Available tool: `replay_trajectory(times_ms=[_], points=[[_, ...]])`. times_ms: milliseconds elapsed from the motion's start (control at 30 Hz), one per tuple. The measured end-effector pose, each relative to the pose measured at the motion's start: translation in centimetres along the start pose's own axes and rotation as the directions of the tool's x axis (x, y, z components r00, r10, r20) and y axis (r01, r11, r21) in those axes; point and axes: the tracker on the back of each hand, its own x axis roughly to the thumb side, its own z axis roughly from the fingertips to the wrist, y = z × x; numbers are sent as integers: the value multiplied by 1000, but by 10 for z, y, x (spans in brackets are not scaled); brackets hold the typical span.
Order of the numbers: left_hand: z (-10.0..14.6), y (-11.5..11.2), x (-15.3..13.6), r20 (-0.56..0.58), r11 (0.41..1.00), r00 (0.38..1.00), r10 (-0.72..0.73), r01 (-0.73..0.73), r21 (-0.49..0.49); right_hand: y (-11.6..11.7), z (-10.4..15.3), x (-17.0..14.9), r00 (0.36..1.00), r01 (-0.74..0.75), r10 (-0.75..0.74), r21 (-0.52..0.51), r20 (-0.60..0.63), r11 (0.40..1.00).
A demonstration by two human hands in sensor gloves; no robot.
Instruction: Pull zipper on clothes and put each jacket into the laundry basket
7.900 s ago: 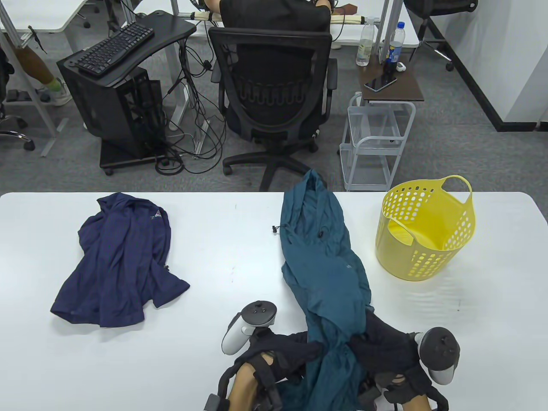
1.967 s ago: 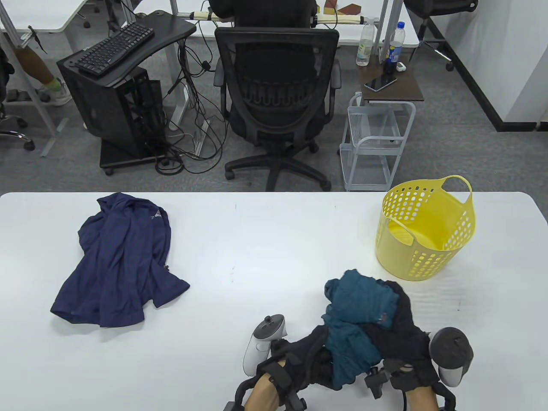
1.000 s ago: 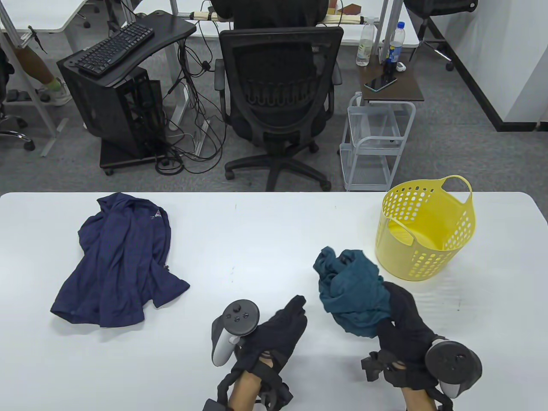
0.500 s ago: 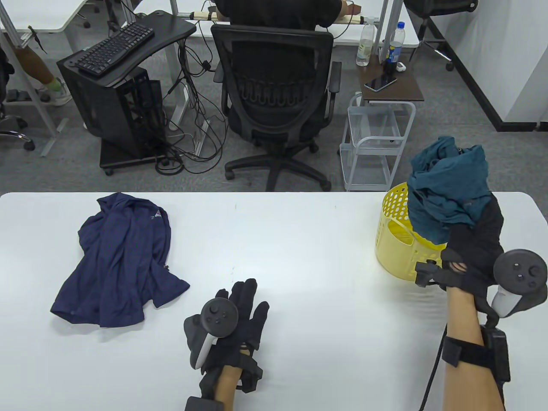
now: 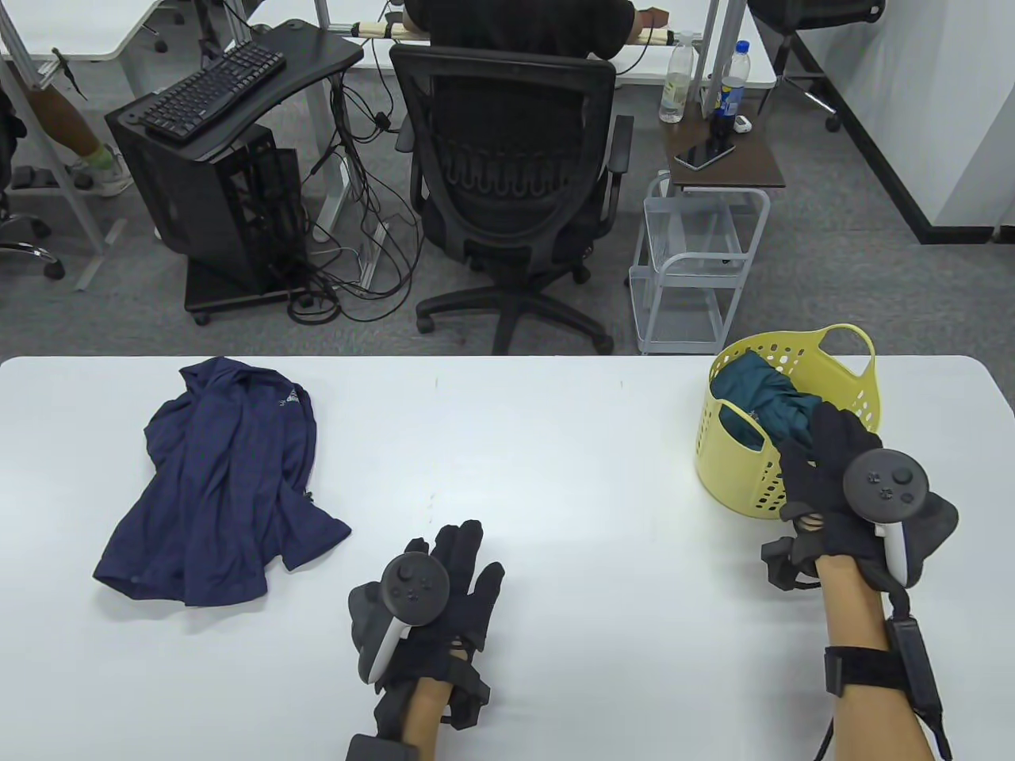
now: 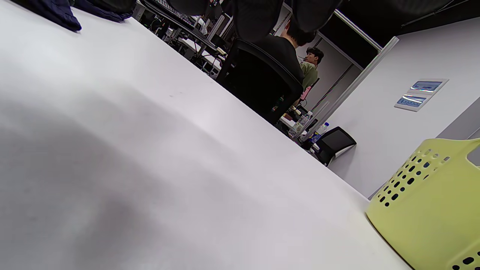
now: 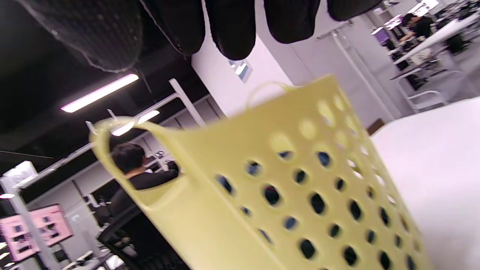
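Table view: the teal jacket (image 5: 765, 396) lies inside the yellow basket (image 5: 860, 384); next comes the navy jacket (image 5: 218, 483), well apart on the table (image 5: 555, 444), its zipper needing pulling. The right hand (image 5: 852, 491) hovers at the basket's near rim, fingers loose, holding nothing. The left hand (image 5: 432, 602) rests flat on the table, fingers spread.

Left wrist view: bare table, basket wall (image 6: 431, 202).

Right wrist view: relaxed fingertips (image 7: 232, 26) above the basket (image 7: 262, 195).

1. Two jackets: a navy jacket (image 5: 214, 483) on the table's left and a teal jacket (image 5: 765, 396) inside the basket.
2. One yellow laundry basket (image 5: 860, 388), far right.
3. Two gloved hands: left hand (image 5: 444, 594), right hand (image 5: 848, 491).
4. Apparently three bottles (image 5: 676, 75) beyond the table.
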Motion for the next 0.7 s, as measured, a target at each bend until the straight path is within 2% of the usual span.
replay_trajectory(times_ms=[233, 400, 533, 700], points=[[1, -2, 2, 16, 1000, 1000, -8, 8, 2, -43, 41, 54, 972, 101, -92, -32, 216, 994], [2, -9, 7, 26, 999, 999, -37, 37, -9, -44, 82, 76, 932, 168, -170, 33, 321, 985], [3, -13, 11, 36, 998, 998, -59, 60, -17, -20, 112, 80, 919, 145, -169, 94, 355, 985], [3, -17, 13, 45, 996, 995, -84, 85, -28, 47, 136, 57, 939, 51, -122, 222, 321, 974]])
